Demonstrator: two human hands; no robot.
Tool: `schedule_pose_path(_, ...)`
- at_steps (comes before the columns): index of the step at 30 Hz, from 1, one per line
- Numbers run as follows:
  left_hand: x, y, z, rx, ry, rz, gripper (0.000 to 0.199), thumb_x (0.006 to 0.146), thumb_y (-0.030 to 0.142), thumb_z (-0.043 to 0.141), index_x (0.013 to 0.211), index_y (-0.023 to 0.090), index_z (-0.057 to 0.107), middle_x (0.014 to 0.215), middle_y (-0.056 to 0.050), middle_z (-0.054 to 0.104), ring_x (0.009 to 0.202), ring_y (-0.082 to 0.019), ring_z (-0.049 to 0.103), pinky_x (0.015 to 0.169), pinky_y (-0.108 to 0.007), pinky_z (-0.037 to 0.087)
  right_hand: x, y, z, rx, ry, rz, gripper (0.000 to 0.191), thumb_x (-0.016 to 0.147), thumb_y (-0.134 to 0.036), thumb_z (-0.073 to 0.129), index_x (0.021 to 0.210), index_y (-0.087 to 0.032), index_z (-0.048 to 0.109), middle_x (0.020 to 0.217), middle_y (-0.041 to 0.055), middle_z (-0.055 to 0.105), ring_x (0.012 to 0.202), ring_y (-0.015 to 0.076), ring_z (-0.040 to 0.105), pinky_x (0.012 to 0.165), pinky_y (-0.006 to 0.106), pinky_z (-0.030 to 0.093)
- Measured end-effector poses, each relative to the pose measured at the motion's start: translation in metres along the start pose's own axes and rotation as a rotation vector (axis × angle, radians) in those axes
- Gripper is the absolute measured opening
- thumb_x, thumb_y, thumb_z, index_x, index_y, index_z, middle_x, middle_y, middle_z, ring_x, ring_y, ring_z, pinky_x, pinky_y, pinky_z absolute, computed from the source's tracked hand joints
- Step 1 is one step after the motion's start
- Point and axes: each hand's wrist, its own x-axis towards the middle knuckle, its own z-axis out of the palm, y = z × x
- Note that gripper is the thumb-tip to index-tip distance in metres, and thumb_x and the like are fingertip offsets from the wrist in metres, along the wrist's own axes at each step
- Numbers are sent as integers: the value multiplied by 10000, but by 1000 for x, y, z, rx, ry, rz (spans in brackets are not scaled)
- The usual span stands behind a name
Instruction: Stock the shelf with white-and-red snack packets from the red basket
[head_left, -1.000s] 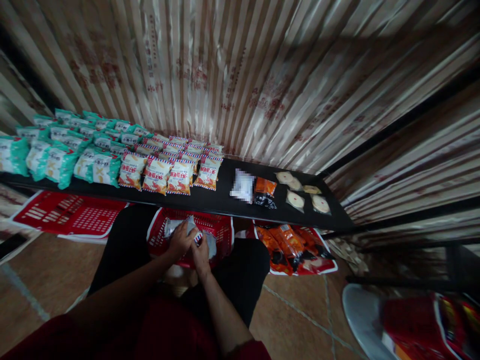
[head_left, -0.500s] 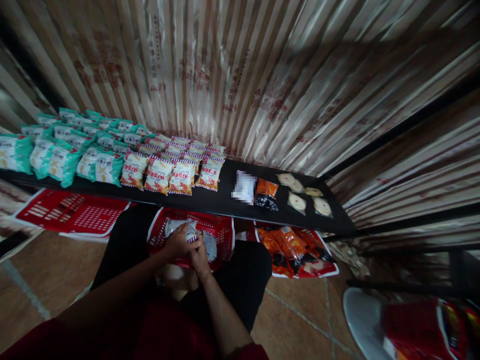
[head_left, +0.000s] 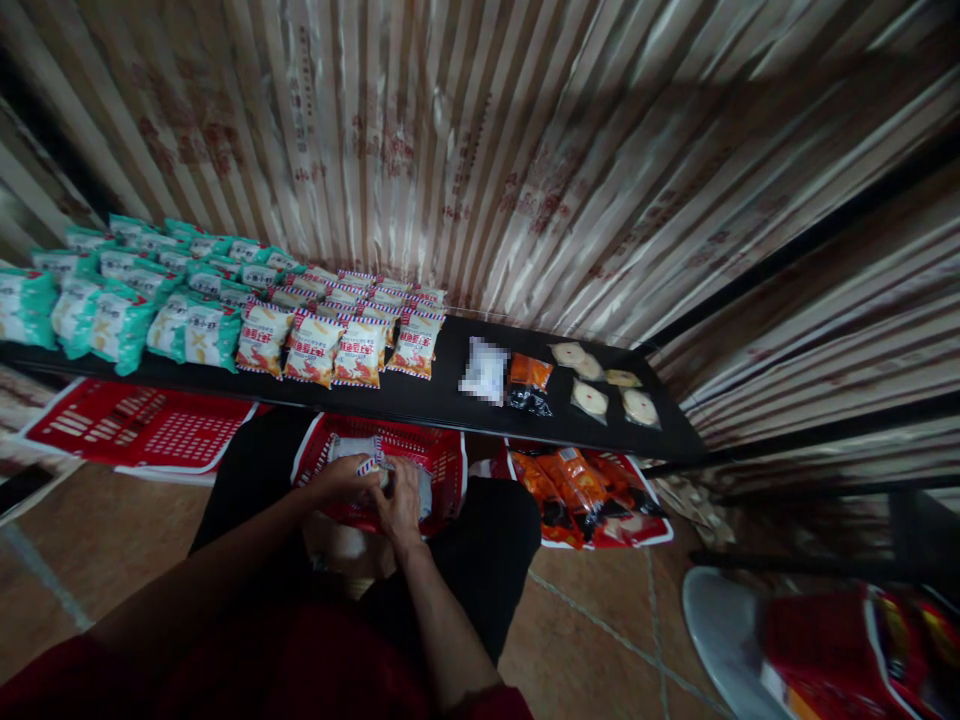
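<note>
Over the red basket [head_left: 459, 450] between my knees, my left hand [head_left: 346, 478] is closed on a small snack packet [head_left: 369, 466] with a red-and-blue striped edge. My right hand [head_left: 401, 492] is pressed against the same packet from the right, its fingers bent and partly covering it. Silvery packets [head_left: 426, 490] lie in the basket beneath both hands. Just beyond, several orange-and-white snack bags [head_left: 360, 352] stand in rows on the black shelf [head_left: 420, 400], with rows of teal-and-white bags [head_left: 120, 325] to their left.
On the shelf's right part lie a blurred white packet [head_left: 485, 371], an orange-and-black packet [head_left: 530, 384] and several round pale packets [head_left: 589, 398]. Below are a red basket [head_left: 150, 425] at left and one with orange bags [head_left: 574, 480] at right. A striped curtain [head_left: 465, 150] hangs behind.
My right hand has moved up a little and its fingers have spread over the packet. The packet has tilted and shifted slightly left with my left hand. The whole view has shifted slightly.
</note>
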Motion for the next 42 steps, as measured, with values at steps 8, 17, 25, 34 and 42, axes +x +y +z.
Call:
schedule_pose_path(8, -7, 25, -35, -139, -517, 222, 273, 689, 412, 609, 839, 200, 691, 871, -20, 697, 859, -218, 608, 794, -275, 456, -6, 0, 3, 163, -208, -90, 458, 866, -317, 480, 1312, -213, 485, 1225, 94, 602, 1137, 223, 550, 968, 376, 428)
schedule_pose_path(17, -4, 35, -40, -243, -287, -26, 464, 580, 397, 703, 980, 165, 654, 921, -41, 693, 897, -248, 621, 707, -271, 474, 1, -5, -7, 178, -52, 197, 409, 883, -452, 418, 1181, -218, 571, 1001, 90, 686, 897, 236, 637, 760, 310, 453)
schedule_pose_path(25, -1, 22, -20, -506, -184, -51, 683, 558, 441, 755, 1131, 119, 571, 884, -70, 698, 792, -216, 648, 724, -308, 493, 2, -5, -4, 228, 87, 299, 413, 869, -524, 407, 994, -186, 608, 811, 74, 683, 708, 204, 611, 646, 279, 425)
schedule_pose_path(34, 0, 21, 13, -629, 14, -27, 458, 555, 498, 757, 797, 141, 604, 624, -20, 661, 609, -192, 629, 563, -270, 483, 4, -9, -6, 310, 130, 309, 451, 888, -529, 358, 918, -164, 619, 783, 69, 675, 687, 182, 591, 642, 271, 445)
schedule_pose_path(42, 8, 22, 12, -638, 158, -58, 434, 576, 455, 755, 837, 140, 610, 649, -20, 665, 606, -189, 624, 551, -271, 481, 6, -10, -5, 496, 41, 333, 413, 861, -500, 441, 1041, -174, 618, 992, 88, 687, 879, 204, 635, 755, 294, 495)
